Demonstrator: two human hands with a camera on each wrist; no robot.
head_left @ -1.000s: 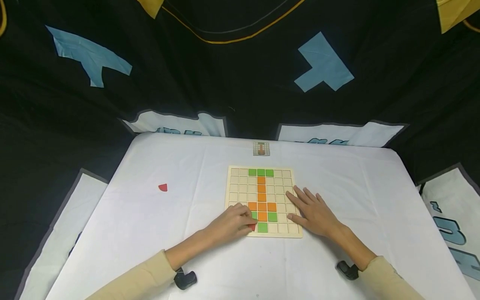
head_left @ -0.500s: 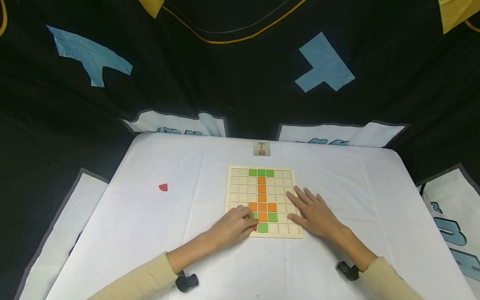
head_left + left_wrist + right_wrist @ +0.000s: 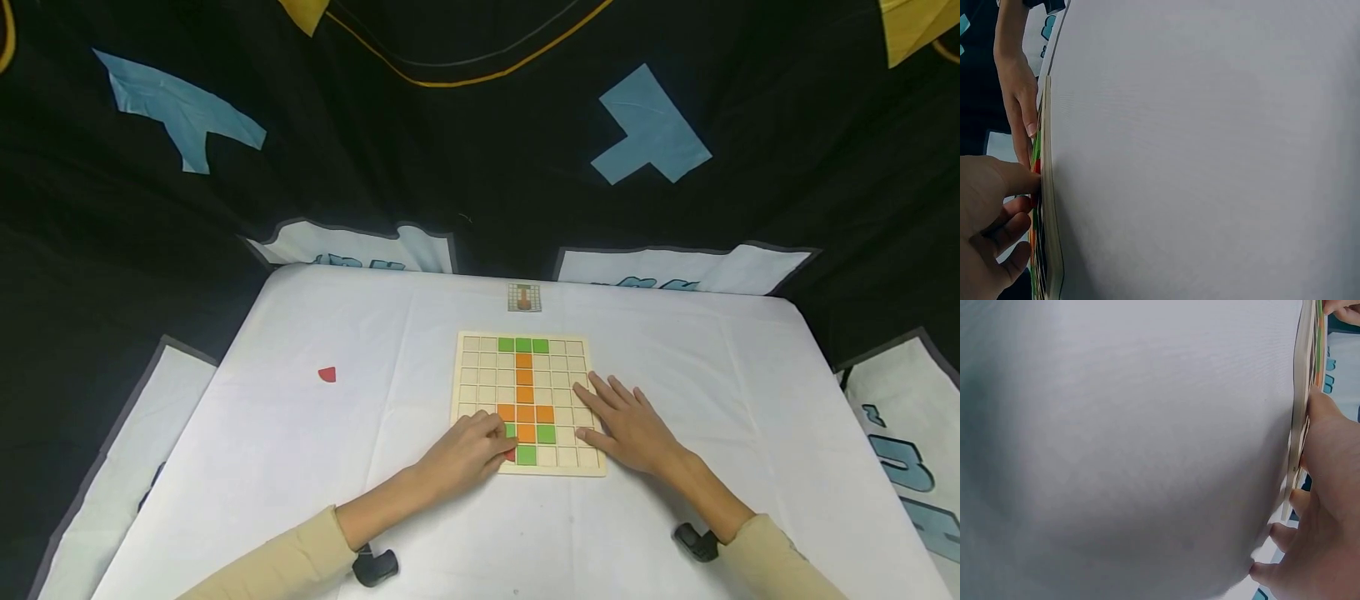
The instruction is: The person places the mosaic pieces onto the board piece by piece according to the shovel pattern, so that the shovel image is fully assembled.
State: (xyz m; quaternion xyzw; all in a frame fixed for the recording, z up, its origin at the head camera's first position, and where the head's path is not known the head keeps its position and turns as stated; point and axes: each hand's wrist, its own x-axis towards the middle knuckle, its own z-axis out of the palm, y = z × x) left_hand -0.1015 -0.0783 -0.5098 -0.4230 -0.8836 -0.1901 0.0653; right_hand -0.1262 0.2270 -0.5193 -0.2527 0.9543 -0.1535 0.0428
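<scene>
A wooden grid board [image 3: 570, 367] lies on the table with orange squares [image 3: 525, 377] and green squares [image 3: 527, 455] in its cells. At its near left part my left hand [image 3: 468, 450] pinches a red piece [image 3: 511, 455] between thumb and forefinger, beside a green square in the nearest row. Most of that piece is hidden by the fingers. My right hand [image 3: 633, 425] lies on the board's right edge with fingers spread and straight. In the left wrist view a bit of red [image 3: 1037, 165] shows at the left hand's fingertips.
A red quarter-round piece [image 3: 327, 375] lies on the white table [image 3: 405, 333] to the left. Behind the board is a small picture card [image 3: 524, 298] showing a grid pattern. Black wrist devices [image 3: 375, 567] sit under both forearms.
My left hand has shifted very slightly right with the red piece, which sits closer to the green square. My right hand stays in place on the board.
</scene>
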